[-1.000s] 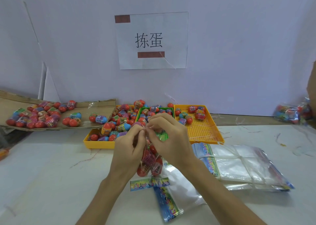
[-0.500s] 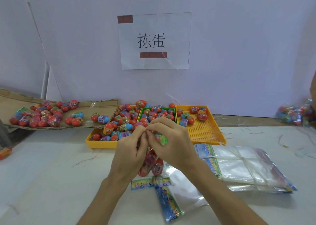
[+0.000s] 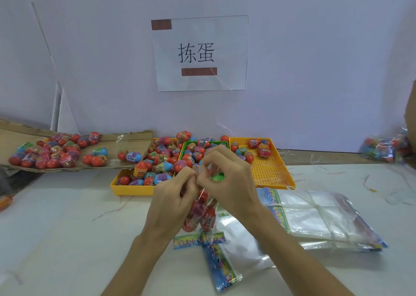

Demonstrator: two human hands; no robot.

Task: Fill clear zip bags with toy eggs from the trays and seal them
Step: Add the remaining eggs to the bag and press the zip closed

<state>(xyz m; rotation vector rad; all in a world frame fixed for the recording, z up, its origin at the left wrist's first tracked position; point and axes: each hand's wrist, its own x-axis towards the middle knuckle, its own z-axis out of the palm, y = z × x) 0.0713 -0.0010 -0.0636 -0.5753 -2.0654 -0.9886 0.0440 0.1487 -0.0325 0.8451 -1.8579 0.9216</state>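
Though crinkly, clear plastic bag point(image 3: 196, 207) of glossy oval eggs point(image 3: 210, 214), top in L hand point(image 3: 171, 203) + R hand point(image 3: 231, 183) pinch.

White table point(image 3: 67, 228) w/ egg trays point(image 3: 267, 174), bag stack point(image 3: 315, 217).

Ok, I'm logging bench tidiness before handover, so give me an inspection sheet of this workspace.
Surface: white table, faintly scuffed.
Job's things: bag of eggs held upright; loose eggs in left yellow tray, green tray, right yellow tray, and on cardboard; bundle of empty bags at right.
Clutter: plastic strands beside the right tray.
Hands: left hand and right hand both pinch the bag's top.
Cables: nothing seen.
Surroundings: paper sign on wall; filled bags far right.
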